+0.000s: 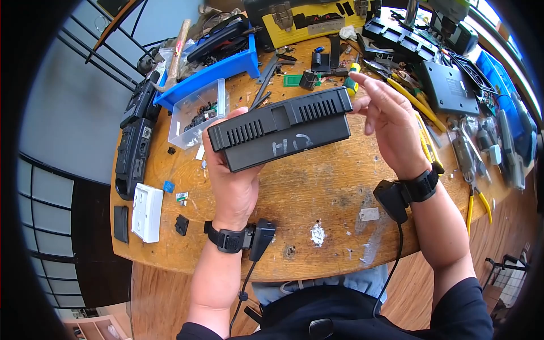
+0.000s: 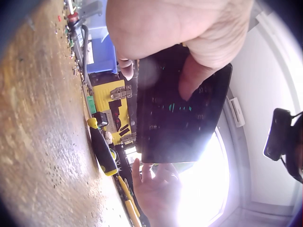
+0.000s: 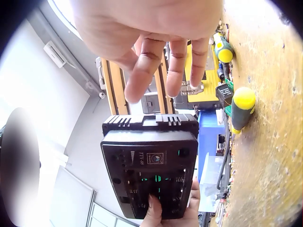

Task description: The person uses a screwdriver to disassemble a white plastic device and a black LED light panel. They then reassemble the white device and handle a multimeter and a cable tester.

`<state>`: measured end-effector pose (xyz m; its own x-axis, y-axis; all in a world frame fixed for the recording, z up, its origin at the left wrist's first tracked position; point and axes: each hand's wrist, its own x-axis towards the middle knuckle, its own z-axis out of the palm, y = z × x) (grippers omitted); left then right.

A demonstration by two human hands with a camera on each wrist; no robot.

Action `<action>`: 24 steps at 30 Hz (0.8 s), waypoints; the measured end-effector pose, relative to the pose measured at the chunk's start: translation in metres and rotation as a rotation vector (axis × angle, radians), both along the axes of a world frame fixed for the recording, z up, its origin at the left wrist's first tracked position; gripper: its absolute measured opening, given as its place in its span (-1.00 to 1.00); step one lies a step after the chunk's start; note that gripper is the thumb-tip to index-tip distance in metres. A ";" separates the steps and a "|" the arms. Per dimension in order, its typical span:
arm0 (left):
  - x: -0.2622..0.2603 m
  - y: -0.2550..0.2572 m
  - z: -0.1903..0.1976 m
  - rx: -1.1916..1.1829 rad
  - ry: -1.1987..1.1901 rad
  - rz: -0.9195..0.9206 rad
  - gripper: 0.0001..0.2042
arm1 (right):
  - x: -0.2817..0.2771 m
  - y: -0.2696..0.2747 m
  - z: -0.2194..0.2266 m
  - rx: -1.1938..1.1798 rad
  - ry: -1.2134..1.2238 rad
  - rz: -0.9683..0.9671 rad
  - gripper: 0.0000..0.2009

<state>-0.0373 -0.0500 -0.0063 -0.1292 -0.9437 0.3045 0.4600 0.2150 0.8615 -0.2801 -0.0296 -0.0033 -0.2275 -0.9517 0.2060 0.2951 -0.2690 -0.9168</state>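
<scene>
A black plastic device with slotted vents along one edge and white handwritten marks is held up over the workbench. My left hand grips its left end, and the right wrist view shows the thumb lying across the printed face with its small green marks. That face appears dark in the left wrist view, with the left thumb on it. My right hand hovers by the device's right end, its fingers extended and apart from the casing, holding nothing.
A wooden workbench lies below. Around it are a blue tray, a clear parts box, a yellow-and-black toolbox, a white box, pliers, a grey device and a green-and-yellow screwdriver.
</scene>
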 end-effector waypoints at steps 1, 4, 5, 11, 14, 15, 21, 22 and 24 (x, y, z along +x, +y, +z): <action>0.000 0.000 0.001 0.000 0.000 0.001 -0.32 | 0.000 0.002 0.002 0.000 0.000 0.001 -0.65; 0.002 -0.001 0.000 -0.004 -0.029 0.010 -0.33 | -0.002 0.005 0.005 0.049 -0.007 0.064 -0.64; 0.004 -0.003 -0.004 -0.008 -0.009 -0.008 -0.35 | -0.002 0.005 0.004 0.087 0.043 0.061 -0.63; 0.009 -0.009 -0.014 0.065 0.069 -0.035 -0.44 | 0.000 0.001 -0.002 0.039 0.058 0.061 -0.64; 0.010 -0.011 -0.015 0.104 0.100 -0.044 -0.48 | 0.002 0.000 -0.002 0.006 -0.037 0.048 -0.67; 0.010 -0.011 -0.015 0.114 0.113 -0.049 -0.50 | 0.002 0.000 -0.002 0.011 0.019 0.050 -0.69; 0.006 -0.010 -0.012 0.180 0.221 -0.093 -0.61 | 0.002 -0.001 -0.002 0.001 0.027 0.045 -0.67; 0.007 -0.011 -0.012 0.181 0.220 -0.095 -0.61 | -0.001 0.001 -0.003 0.002 0.027 0.044 -0.67; 0.008 -0.013 -0.013 0.231 0.259 -0.116 -0.65 | -0.004 0.003 -0.003 0.042 0.075 0.107 -0.66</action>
<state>-0.0293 -0.0630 -0.0193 -0.1862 -0.9750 0.1216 0.6792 -0.0383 0.7330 -0.2844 -0.0263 -0.0059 -0.1097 -0.9778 0.1784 0.2499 -0.2008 -0.9472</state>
